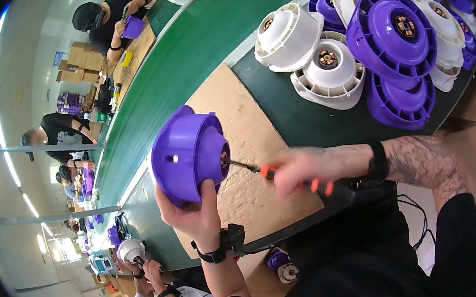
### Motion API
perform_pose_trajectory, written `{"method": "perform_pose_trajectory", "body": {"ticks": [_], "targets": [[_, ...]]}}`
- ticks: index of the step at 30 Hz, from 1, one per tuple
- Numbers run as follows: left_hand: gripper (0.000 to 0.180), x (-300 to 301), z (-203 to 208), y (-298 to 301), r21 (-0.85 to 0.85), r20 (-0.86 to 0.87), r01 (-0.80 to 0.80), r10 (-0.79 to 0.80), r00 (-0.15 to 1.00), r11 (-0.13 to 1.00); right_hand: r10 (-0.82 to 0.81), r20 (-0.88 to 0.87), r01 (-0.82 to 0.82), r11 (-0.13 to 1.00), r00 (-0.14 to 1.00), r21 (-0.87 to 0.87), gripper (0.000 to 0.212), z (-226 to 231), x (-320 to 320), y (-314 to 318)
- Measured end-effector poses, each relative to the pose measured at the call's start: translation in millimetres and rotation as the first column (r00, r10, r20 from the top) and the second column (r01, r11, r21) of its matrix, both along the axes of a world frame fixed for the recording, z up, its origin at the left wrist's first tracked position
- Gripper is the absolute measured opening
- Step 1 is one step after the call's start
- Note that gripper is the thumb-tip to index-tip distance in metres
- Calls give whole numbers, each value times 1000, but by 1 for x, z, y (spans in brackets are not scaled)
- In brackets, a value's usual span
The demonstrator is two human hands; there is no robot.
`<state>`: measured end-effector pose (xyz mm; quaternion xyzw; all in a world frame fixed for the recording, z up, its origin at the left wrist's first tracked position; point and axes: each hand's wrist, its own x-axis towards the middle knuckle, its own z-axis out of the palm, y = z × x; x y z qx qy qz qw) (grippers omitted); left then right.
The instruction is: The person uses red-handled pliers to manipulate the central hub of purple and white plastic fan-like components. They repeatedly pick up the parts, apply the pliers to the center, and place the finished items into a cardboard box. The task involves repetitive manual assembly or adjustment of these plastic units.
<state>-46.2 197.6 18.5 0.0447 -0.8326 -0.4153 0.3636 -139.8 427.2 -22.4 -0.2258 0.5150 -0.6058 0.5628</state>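
Note:
My left hand (197,215) grips a purple round plastic motor housing (183,148) from below and behind, tilted so that its hub faces right. Inside the hub, copper windings (224,157) show in part. My right hand (298,171) is wrapped round a screwdriver (268,172) with an orange and black handle. Its dark shaft points left, and the tip is at the hub's windings; whether it sits on a screw is too small to tell. Beneath the housing lies a worn cardboard sheet (253,129) on the green table.
At the back right, white housings (287,36) and purple housings (391,34) are piled up. A green conveyor belt (203,42) runs diagonally beyond the cardboard. Co-workers sit along it; one at the lower left handles a white housing (131,251). A carton (453,155) stands at the right.

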Motion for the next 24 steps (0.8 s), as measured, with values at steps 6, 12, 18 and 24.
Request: {"method": "perform_pose_trajectory", "body": {"ticks": [6, 12, 18, 24], "targets": [[77, 8, -8, -19, -85, -20, 42, -43, 999, 996, 316, 588, -98, 923, 745, -372, 24, -24, 13, -11], [92, -7, 14, 7, 46, -143, 231, -222, 964, 972, -148, -739, 272, 961, 657, 49, 56, -2, 20, -2], [81, 6, -25, -6, 62, -85, 74, -68, 994, 995, 152, 430, 1, 943, 890, -334, 28, -4, 15, -3], [89, -3, -26, -8, 76, -183, 256, -239, 954, 964, 17, 118, -3, 993, 993, -117, 39, -8, 7, -1]]}}
